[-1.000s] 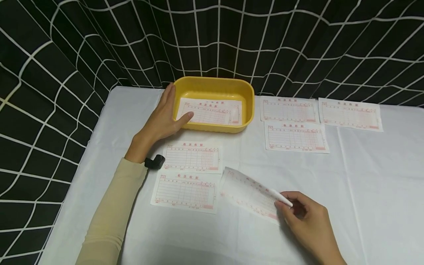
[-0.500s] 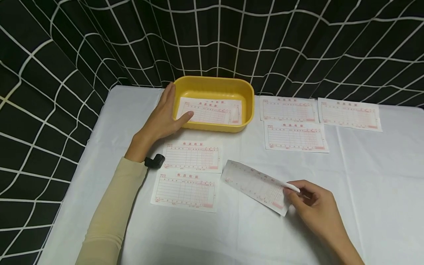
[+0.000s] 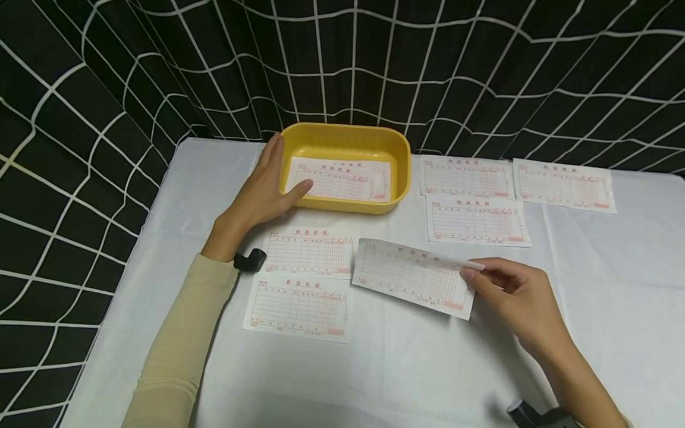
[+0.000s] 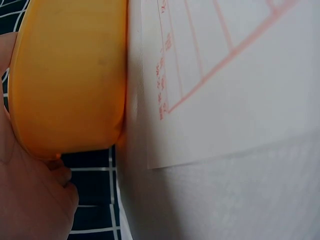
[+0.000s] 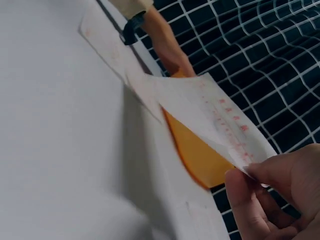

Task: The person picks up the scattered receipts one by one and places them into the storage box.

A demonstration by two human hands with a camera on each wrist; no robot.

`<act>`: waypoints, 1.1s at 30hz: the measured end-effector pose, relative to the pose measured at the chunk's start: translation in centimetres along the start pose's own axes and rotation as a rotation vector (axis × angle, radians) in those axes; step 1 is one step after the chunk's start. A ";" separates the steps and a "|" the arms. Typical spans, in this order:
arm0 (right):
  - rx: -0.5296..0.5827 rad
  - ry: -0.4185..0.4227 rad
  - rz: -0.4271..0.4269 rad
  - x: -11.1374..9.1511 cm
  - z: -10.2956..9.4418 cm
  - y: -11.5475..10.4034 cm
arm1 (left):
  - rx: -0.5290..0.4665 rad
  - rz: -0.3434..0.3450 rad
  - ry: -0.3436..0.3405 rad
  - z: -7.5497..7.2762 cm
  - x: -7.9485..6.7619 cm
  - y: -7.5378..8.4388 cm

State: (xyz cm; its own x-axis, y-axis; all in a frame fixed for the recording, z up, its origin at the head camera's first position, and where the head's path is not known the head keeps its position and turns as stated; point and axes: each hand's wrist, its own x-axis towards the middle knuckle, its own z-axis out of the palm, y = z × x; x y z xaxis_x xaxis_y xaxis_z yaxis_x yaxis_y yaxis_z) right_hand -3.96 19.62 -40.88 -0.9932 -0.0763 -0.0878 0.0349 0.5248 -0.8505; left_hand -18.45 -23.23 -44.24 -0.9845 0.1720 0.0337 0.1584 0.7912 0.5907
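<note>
My right hand (image 3: pixel 516 297) pinches a white receipt slip with red print (image 3: pixel 412 276) by its upper right corner, between thumb and fingers. The slip hangs tilted over the table; in the right wrist view the raised slip (image 5: pixel 200 105) bends slightly. At the back, my left hand (image 3: pixel 262 184) grips the left end of a yellow plastic basin (image 3: pixel 342 208), thumb over the front rim and fingers along the outer side. Inside the basin lie receipt slips (image 3: pixel 337 181), overlapping. The basin's wall (image 4: pixel 70 75) fills the upper left of the left wrist view.
Two receipt slips, an upper one (image 3: pixel 310 252) and a lower one (image 3: pixel 297 309), lie in front of the basin. Right of it lie three more, one (image 3: pixel 465 176) behind another (image 3: pixel 476 221), and a third (image 3: pixel 564 185) farther right. A black grid-patterned curtain (image 3: pixel 374 53) backs the white-covered table (image 3: pixel 267 386).
My right hand has moved up and away from me, carrying the receipt slip off the table; the slip has turned flatter to view. The left hand stays on the basin.
</note>
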 end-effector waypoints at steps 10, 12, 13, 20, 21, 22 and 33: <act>0.048 -0.012 -0.024 4.7 -0.4 -2.0 | -0.005 0.002 0.002 -0.2 0.0 -0.1; 0.081 -0.019 -0.036 5.7 -0.4 -2.6 | -0.002 0.001 0.002 -0.2 0.0 -0.2; 0.112 -0.027 -0.043 6.2 -0.5 -2.8 | -0.001 0.001 0.003 -0.2 0.0 -0.2; 0.235 -0.056 -0.034 10.0 -0.4 -5.1 | 0.003 0.003 0.005 -0.5 -0.1 -0.3; 0.200 -0.050 -0.032 10.6 -0.4 -5.5 | 0.005 0.005 0.006 -0.5 -0.1 -0.4; 0.164 -0.046 -0.032 11.1 -0.3 -5.9 | 0.008 0.006 0.006 -0.5 -0.1 -0.4; 0.014 -0.107 -0.049 15.9 1.3 -8.7 | -0.001 0.006 -0.006 -0.1 0.0 -0.3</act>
State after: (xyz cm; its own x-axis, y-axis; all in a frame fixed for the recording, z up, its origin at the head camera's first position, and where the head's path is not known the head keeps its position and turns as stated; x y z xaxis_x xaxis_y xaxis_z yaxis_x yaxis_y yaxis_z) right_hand -19.88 12.77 -35.53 -0.9763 -0.1917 -0.1001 -0.0111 0.5066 -0.8621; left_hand -18.51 -23.46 -44.34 -0.9831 0.1804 0.0327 0.1645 0.7892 0.5917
